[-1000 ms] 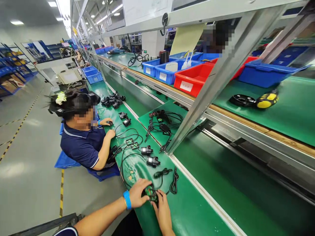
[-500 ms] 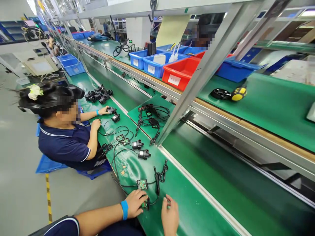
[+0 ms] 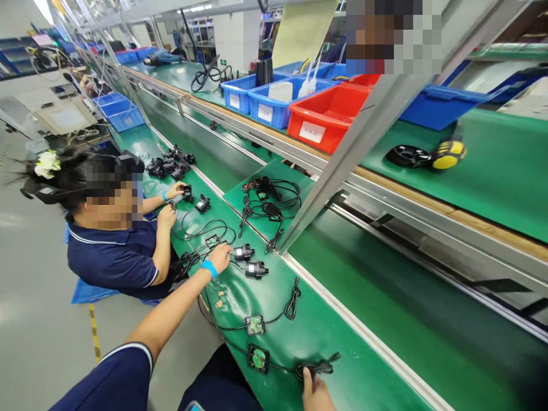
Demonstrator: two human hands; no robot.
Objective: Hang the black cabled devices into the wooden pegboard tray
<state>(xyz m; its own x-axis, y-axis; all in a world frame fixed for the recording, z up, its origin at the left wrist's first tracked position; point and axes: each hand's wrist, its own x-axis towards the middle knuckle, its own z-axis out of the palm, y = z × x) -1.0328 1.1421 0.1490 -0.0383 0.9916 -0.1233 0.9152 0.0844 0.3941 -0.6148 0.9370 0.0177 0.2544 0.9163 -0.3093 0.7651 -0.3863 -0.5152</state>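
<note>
My left hand (image 3: 219,260) reaches far out over the bench, fingers curled down beside a small circuit board in a black case (image 3: 213,241) and the black pumps (image 3: 243,252). It covers the spot where a second board lay, so what its fingertips grip is hidden. Near the front, my right hand (image 3: 315,390) is closed on a coiled black cable (image 3: 309,368). That cable runs left to an open black case with a green circuit board (image 3: 259,358). Behind it lies another cased circuit board (image 3: 256,325), wired to a tied cable (image 3: 293,299).
A co-worker (image 3: 111,240) sits at left, handling a black part (image 3: 187,193). A pile of black parts (image 3: 171,162) lies beyond. More cables (image 3: 272,208) rest on a green board. A slanted metal post (image 3: 338,160) rises ahead; a red bin (image 3: 325,114) stands on the shelf.
My left hand has moved from the nearest circuit board forward and left toward the pumps. My right hand has taken hold of the coiled cable, which now lies further right.
</note>
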